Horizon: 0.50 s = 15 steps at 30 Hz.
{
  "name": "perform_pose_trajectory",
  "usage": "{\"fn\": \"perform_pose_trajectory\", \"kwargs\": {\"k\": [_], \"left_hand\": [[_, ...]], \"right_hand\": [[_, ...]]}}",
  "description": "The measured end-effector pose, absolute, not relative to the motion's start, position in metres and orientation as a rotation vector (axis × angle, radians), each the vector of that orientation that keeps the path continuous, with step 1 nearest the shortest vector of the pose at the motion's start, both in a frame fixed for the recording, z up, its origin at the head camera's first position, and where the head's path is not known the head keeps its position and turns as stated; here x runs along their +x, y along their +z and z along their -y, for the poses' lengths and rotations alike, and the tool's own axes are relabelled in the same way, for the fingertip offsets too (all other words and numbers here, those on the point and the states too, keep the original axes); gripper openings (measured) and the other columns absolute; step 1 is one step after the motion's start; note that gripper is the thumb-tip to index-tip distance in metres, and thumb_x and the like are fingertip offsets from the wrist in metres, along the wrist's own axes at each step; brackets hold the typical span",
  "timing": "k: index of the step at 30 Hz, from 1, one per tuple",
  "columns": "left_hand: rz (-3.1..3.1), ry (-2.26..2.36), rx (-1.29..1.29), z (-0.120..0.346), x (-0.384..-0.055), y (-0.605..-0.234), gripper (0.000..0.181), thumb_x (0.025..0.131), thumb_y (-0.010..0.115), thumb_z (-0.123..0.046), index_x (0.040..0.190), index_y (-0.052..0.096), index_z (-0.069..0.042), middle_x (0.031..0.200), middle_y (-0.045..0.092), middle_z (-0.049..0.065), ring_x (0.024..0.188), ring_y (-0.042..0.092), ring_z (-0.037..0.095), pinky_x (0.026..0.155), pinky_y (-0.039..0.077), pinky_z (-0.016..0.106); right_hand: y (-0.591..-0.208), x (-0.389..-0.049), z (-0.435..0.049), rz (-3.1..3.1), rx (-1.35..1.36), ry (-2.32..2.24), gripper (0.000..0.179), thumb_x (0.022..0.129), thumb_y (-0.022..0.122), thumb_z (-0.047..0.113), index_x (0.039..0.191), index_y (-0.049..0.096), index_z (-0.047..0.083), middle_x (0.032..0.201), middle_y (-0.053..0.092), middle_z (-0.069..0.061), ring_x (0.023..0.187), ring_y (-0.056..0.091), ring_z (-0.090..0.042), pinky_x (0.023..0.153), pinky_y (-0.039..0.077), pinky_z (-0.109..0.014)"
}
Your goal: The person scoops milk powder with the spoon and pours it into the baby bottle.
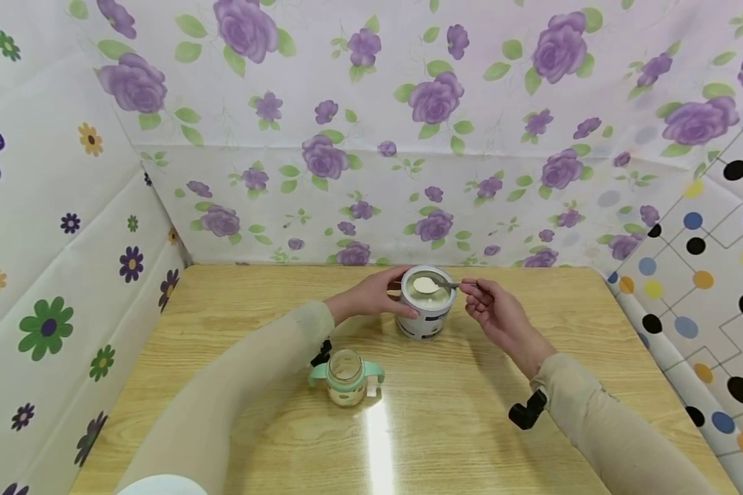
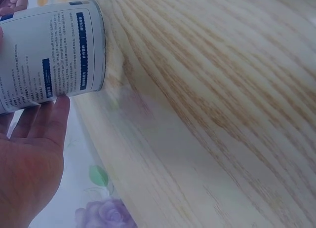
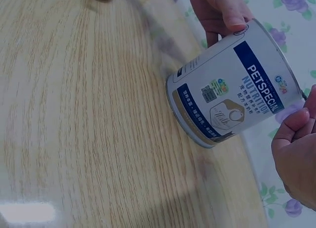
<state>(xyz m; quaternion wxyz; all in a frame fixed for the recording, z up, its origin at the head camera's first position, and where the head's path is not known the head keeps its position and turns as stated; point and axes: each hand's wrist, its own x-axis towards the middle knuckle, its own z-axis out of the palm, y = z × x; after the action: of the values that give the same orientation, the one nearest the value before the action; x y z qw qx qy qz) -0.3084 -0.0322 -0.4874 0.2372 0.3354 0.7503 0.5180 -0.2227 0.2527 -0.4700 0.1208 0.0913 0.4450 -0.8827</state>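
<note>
A white milk powder can (image 1: 422, 326) stands upright and uncovered near the back of the table, pale powder showing inside. My left hand (image 1: 371, 294) grips its left side, thumb toward the front and fingers round the back. In the right wrist view, the left thumb (image 3: 233, 18) lies against the rim. My right hand (image 1: 500, 315), on the other side, pinches the handle of a metal spoon (image 1: 452, 284). The spoon's bowl, heaped with powder, is over the can's mouth. Nearer me stands a lidless baby bottle (image 1: 345, 397) with two mint-green handles, touched by neither hand.
The wooden table (image 1: 458, 426) ends at a flowered cloth wall (image 1: 378, 206) just behind the can. Patterned cloths also rise at left and right. A white rounded edge (image 1: 162, 485) shows at the bottom left. Light glares off the tabletop right of the bottle.
</note>
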Motion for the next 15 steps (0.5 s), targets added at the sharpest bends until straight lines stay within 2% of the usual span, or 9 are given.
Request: {"fn": "perform_pose_trajectory", "kwargs": {"k": [4, 8, 11, 15], "left_hand": [[-2.059, 1.407, 0.904, 0.034, -0.308, -0.487, 0.092, 0.088, 0.092, -0.018, 0.165, 0.042, -0.025, 0.156, 0.05, 0.002, 0.142, 0.053, 0.025, 0.112, 0.053, 0.04], [-2.089, 1.357, 0.896, 0.042, -0.309, -0.484, 0.098, 0.089, 0.091, -0.022, 0.169, 0.034, -0.025, 0.162, 0.046, 0.004, 0.148, 0.048, 0.027, 0.115, 0.051, 0.043], [-2.122, 1.326, 0.884, 0.058, -0.31, -0.477, 0.1, 0.092, 0.089, -0.023, 0.171, 0.028, -0.025, 0.169, 0.04, 0.009, 0.153, 0.043, 0.029, 0.118, 0.047, 0.047], [-2.142, 1.343, 0.852, 0.09, -0.306, -0.461, 0.094, 0.095, 0.086, -0.022, 0.171, 0.029, -0.026, 0.171, 0.037, 0.013, 0.155, 0.041, 0.029, 0.121, 0.044, 0.048]], "right_hand": [[-0.471, -0.223, -0.251, -1.298, 0.266, -2.577, 0.044, 0.119, 0.038, 0.021, 0.109, 0.077, 0.005, 0.095, 0.081, -0.002, 0.078, 0.066, -0.01, 0.075, 0.055, -0.023], [-0.472, -0.223, -0.25, -1.293, 0.262, -2.573, 0.045, 0.119, 0.036, 0.02, 0.109, 0.077, 0.005, 0.095, 0.081, -0.002, 0.078, 0.066, -0.01, 0.075, 0.055, -0.023], [-0.472, -0.222, -0.249, -1.289, 0.26, -2.57, 0.044, 0.119, 0.037, 0.021, 0.11, 0.077, 0.005, 0.095, 0.081, -0.002, 0.079, 0.066, -0.01, 0.076, 0.055, -0.023], [-0.47, -0.221, -0.25, -1.281, 0.262, -2.579, 0.043, 0.119, 0.038, 0.021, 0.111, 0.076, 0.004, 0.096, 0.081, -0.003, 0.079, 0.065, -0.01, 0.076, 0.054, -0.023]]}}
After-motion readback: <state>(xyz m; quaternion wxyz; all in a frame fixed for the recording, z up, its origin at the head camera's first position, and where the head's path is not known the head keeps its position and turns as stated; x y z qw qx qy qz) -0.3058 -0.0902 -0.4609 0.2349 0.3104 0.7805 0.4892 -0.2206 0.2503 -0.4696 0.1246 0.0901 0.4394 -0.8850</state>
